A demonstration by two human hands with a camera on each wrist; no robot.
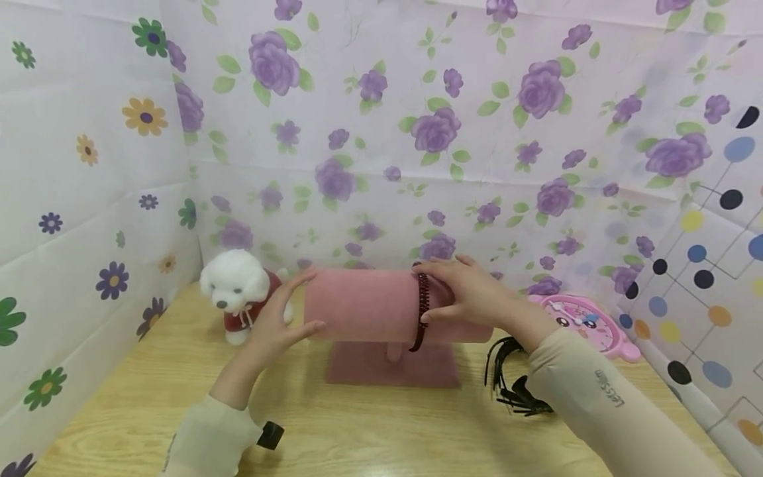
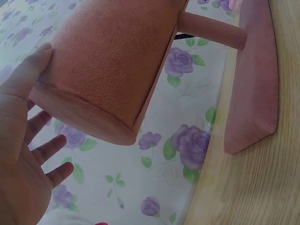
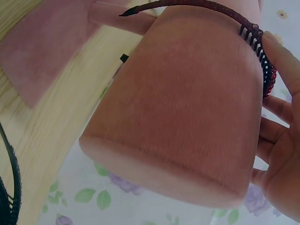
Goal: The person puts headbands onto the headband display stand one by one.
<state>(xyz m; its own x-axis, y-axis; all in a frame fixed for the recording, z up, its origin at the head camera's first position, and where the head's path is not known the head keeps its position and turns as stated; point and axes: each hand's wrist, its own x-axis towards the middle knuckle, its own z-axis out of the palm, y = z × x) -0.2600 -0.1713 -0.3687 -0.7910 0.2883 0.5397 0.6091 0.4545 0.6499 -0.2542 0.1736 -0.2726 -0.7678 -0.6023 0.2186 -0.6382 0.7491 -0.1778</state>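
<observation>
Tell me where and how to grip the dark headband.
Probably pinch the beaded upper section of the dark headband from above, thumb in front and fingers behind. It arches over the pink roll with one tapered end clear below, so it should lift upward.

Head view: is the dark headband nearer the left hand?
No, the dark headband goes over the pink roll at the right hand, away from the left hand.

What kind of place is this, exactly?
It looks like a makeshift display or filming corner, perhaps indoors: a creased flowered sheet serves as the backdrop, with a wooden table in front and a pink stand on it. The wider room isn't visible.
</observation>
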